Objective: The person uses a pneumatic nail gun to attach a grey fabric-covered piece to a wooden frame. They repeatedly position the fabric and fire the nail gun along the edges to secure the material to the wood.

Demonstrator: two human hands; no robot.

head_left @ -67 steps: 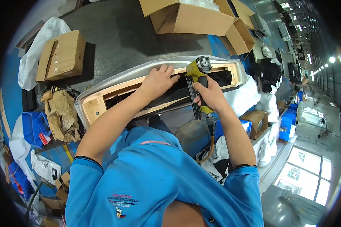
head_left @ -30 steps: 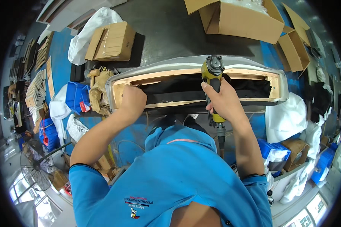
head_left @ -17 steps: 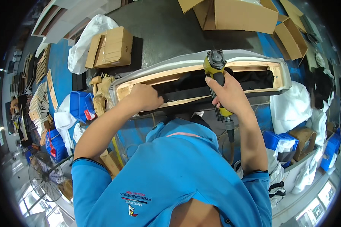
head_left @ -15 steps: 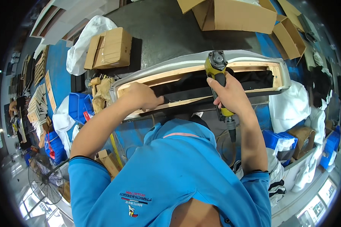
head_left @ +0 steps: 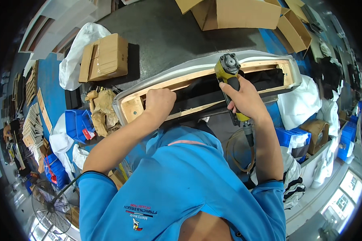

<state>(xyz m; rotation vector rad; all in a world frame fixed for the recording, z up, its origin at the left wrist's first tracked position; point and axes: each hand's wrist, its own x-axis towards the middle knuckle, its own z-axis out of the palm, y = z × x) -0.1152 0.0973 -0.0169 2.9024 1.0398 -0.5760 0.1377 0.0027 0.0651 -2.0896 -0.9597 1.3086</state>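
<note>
As the head view shows, the right hand [head_left: 246,98] grips a yellow air tool [head_left: 225,72] across the wooden frame [head_left: 131,110] at the near edge of the bench [head_left: 169,42]; the left hand [head_left: 160,103] curls there, its hold unclear, best positioned well clear of the tool.

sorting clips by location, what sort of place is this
Probably a furniture workshop: the right hand holds a yellow power tool over a padded wooden frame, with a cardboard box nearby.
</note>
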